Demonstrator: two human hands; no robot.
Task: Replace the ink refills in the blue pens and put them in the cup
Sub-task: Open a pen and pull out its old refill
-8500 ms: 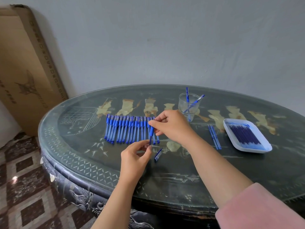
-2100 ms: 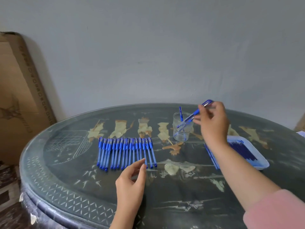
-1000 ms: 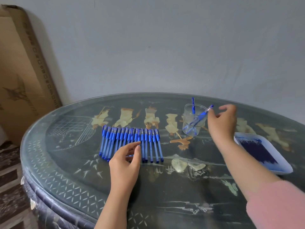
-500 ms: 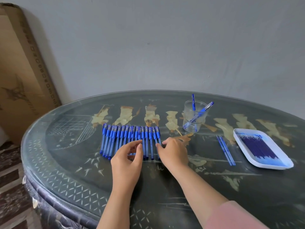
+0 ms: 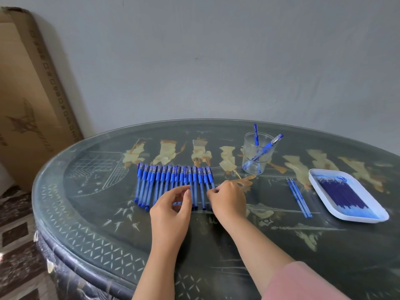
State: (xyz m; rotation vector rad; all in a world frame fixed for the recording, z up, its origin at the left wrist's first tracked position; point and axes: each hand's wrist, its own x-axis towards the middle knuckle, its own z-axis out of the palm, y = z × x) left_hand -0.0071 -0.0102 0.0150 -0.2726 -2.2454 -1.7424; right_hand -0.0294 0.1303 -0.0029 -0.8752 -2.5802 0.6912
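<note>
Left of the cup [image 5: 249, 148] (two pens [image 5: 270, 144] stood in it) a row of blue pens [image 5: 164, 178] is laid on the desk [image 5: 216, 245], its cup-side pen [image 5: 209, 176] pinched by the right grip [image 5: 227, 200]; whether anything is held by the curled left grip [image 5: 171, 213] cannot be told.

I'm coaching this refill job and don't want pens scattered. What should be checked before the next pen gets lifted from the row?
1. Right hand on the rightmost pen: fingers curl at it; firm pinch cannot tell.
2. Left hand free to help: ok, it rests by the row and no pen shows in it.
3. Cup upright, with room: ok.
4. Fresh refills in the tray: ok, many.
5. Loose refills clear of the path: ok, they lie beside the tray.
</note>
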